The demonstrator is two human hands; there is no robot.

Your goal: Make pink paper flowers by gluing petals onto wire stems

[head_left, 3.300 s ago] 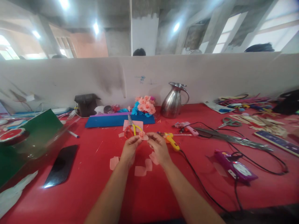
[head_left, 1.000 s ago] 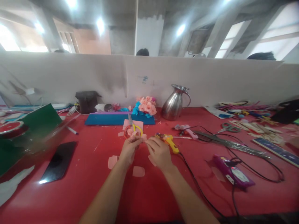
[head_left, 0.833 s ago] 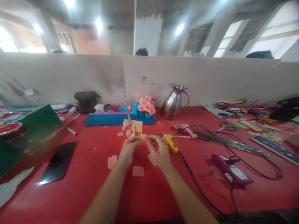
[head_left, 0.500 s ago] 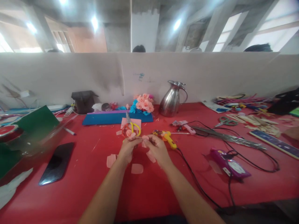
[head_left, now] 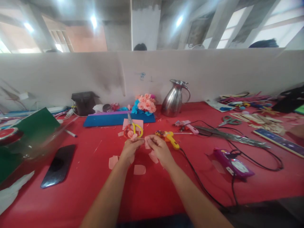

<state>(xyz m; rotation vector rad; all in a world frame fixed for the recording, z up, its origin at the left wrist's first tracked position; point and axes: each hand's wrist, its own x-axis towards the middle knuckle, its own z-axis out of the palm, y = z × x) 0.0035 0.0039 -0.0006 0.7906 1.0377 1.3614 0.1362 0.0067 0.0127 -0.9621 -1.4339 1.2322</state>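
My left hand (head_left: 130,149) and my right hand (head_left: 158,150) meet over the red table (head_left: 95,196), both pinched on a small pink paper flower (head_left: 146,143) held between their fingertips. Loose pink paper petals (head_left: 139,169) lie on the table under and beside the hands. Yellow-handled scissors (head_left: 133,127) rest on a pink sheet just beyond my left hand. A yellow glue gun (head_left: 170,138) lies right of my right hand, its black cord trailing toward me.
A steel jug (head_left: 174,103), a pink flower bunch (head_left: 145,104) on a blue foam sheet (head_left: 114,119), a black phone (head_left: 58,165), a green sheet (head_left: 30,133), a purple device (head_left: 234,163) with cables, and craft clutter at the right. A white partition (head_left: 71,76) closes the back.
One loose petal that lay near my right wrist is gone from the table. My fingers keep working the pink flower; the hands stay at the same spot while the camera shifts slightly.
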